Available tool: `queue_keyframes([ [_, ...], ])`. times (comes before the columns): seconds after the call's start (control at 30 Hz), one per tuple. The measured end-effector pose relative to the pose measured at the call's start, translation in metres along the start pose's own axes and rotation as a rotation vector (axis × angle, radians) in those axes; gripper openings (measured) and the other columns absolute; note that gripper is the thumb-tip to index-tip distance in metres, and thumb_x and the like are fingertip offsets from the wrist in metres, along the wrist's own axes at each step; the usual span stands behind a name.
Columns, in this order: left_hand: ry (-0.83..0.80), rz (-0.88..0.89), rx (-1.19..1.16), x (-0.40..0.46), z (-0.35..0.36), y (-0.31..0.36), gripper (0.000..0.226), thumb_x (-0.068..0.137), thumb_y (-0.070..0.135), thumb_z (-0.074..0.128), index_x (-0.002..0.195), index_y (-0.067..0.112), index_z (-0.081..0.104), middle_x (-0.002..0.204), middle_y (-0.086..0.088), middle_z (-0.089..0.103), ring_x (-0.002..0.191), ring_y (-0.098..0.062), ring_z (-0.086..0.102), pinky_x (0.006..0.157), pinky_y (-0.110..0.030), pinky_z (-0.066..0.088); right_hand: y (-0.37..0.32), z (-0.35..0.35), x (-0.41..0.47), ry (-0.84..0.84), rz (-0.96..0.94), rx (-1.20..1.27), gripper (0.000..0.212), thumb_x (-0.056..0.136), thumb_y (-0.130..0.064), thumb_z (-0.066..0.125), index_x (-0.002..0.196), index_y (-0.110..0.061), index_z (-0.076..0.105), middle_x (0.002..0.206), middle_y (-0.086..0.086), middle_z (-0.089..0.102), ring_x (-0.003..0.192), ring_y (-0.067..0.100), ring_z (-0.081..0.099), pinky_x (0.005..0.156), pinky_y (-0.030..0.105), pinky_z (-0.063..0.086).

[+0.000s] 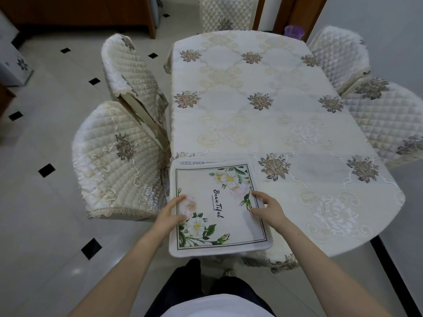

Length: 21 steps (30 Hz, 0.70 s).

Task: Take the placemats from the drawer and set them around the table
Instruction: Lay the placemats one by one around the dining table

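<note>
Placemats (219, 209) sit stacked at the near left corner of the table (297, 124) — my left hand (170, 215) and right hand (269, 208) pinch the top one's edges. I'd peel it off cleanly, leaving the one beneath put.

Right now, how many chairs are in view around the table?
5: two on the left, one at the far end, two on the right. Any near-end chair is hidden.
</note>
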<state>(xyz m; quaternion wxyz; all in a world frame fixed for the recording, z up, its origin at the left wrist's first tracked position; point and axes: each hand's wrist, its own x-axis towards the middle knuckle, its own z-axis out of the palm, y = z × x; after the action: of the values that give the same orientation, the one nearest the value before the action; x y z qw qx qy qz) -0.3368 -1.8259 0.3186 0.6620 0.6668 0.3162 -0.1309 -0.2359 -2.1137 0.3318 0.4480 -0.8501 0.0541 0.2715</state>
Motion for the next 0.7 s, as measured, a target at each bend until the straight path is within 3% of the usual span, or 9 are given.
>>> queue_keyframes([
  [0.1,0.006,-0.086,-0.154,-0.003,0.004,0.004,0.064,0.081,-0.02,0.05,0.129,0.023,0.057,0.12,-0.008,0.053,0.088,-0.025,0.065,0.065,-0.031,0.059,0.005,-0.005,-0.004,0.023,0.013,0.079,0.051,0.08,-0.005,0.069,0.128,-0.016,0.059,0.127,0.004,0.058,0.112,0.015,0.05,0.089,0.028,0.039],
  [0.2,-0.019,-0.112,-0.224,-0.002,0.005,0.004,0.066,0.081,-0.02,0.049,0.128,0.025,0.058,0.128,-0.014,0.053,0.097,-0.035,0.065,0.079,-0.045,0.057,0.005,-0.013,-0.008,0.061,0.011,0.119,0.038,0.082,-0.009,0.067,0.117,-0.023,0.064,0.118,0.01,0.062,0.1,0.019,0.056,0.077,0.028,0.043],
  [0.27,-0.02,-0.1,-0.243,-0.002,0.007,0.006,0.066,0.08,-0.02,0.05,0.126,0.027,0.059,0.131,-0.014,0.051,0.101,-0.036,0.063,0.082,-0.046,0.055,0.005,-0.021,-0.011,0.083,0.014,0.14,0.031,0.083,-0.01,0.065,0.109,-0.027,0.066,0.111,0.017,0.064,0.089,0.021,0.058,0.07,0.026,0.045],
  [0.33,-0.032,-0.078,-0.241,-0.003,0.009,0.008,0.066,0.08,-0.02,0.051,0.124,0.028,0.06,0.131,-0.013,0.052,0.102,-0.035,0.063,0.08,-0.044,0.056,0.003,-0.029,-0.014,0.056,0.016,0.17,0.03,0.083,-0.01,0.065,0.108,-0.026,0.068,0.109,0.017,0.065,0.084,0.021,0.059,0.07,0.025,0.048],
  [0.5,-0.03,0.018,-0.017,-0.015,0.015,0.014,0.065,0.078,-0.015,0.058,0.119,0.034,0.063,0.136,-0.002,0.047,0.1,-0.02,0.063,0.073,-0.031,0.056,-0.005,-0.046,-0.024,-0.233,0.076,0.284,0.044,0.085,-0.008,0.063,0.123,-0.03,0.062,0.118,-0.012,0.057,0.094,0.018,0.067,0.065,0.023,0.053],
  [0.57,-0.026,0.074,0.092,-0.021,0.018,0.016,0.063,0.077,-0.012,0.059,0.117,0.037,0.062,0.137,0.002,0.046,0.102,-0.014,0.059,0.073,-0.024,0.053,-0.002,-0.046,-0.024,-0.27,0.062,0.212,0.049,0.082,-0.004,0.064,0.125,-0.028,0.062,0.123,-0.004,0.058,0.094,0.02,0.068,0.069,0.027,0.055],
  [0.7,0.028,0.165,0.13,-0.034,0.024,0.02,0.054,0.079,-0.012,0.06,0.117,0.026,0.063,0.131,0.001,0.05,0.1,-0.004,0.054,0.067,-0.006,0.046,0.005,-0.04,-0.028,-0.143,-0.04,0.139,0.052,0.076,0.002,0.063,0.118,-0.029,0.065,0.128,0.003,0.06,0.105,0.019,0.063,0.091,0.039,0.053],
])
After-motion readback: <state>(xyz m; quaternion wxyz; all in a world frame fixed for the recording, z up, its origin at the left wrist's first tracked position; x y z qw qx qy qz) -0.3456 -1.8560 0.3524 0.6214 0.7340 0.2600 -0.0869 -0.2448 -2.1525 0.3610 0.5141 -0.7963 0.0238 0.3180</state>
